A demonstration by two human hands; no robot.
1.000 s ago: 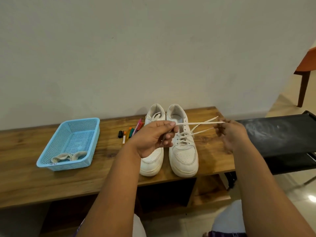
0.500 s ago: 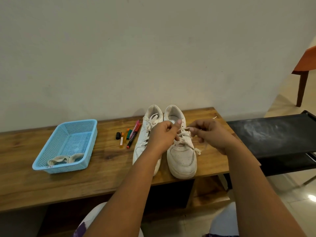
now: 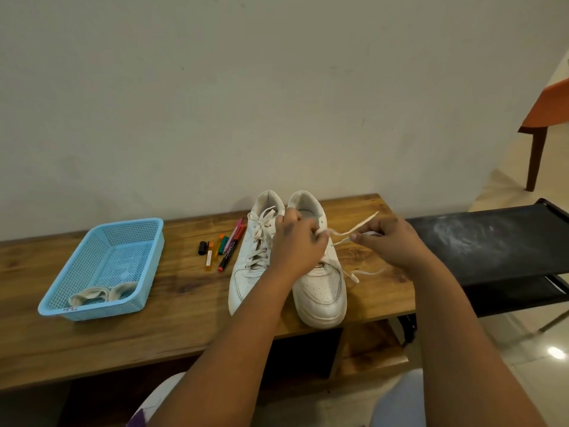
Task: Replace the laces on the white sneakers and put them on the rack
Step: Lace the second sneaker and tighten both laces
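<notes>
Both hands over the right sneaker (image 3: pixel 320 288): left hand (image 3: pixel 297 241) pinching the lace (image 3: pixel 354 229), right hand (image 3: pixel 385 241) at three o'clock gripping its ends.

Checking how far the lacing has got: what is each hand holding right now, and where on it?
Both hold the lace of the right-hand sneaker: left hand pinches it above the eyelets, right hand grips its loose end.

White sneakers (image 3: pixel 320 291), blue perforated basket (image 3: pixel 104 272), black rack (image 3: pixel 492 245).
</notes>
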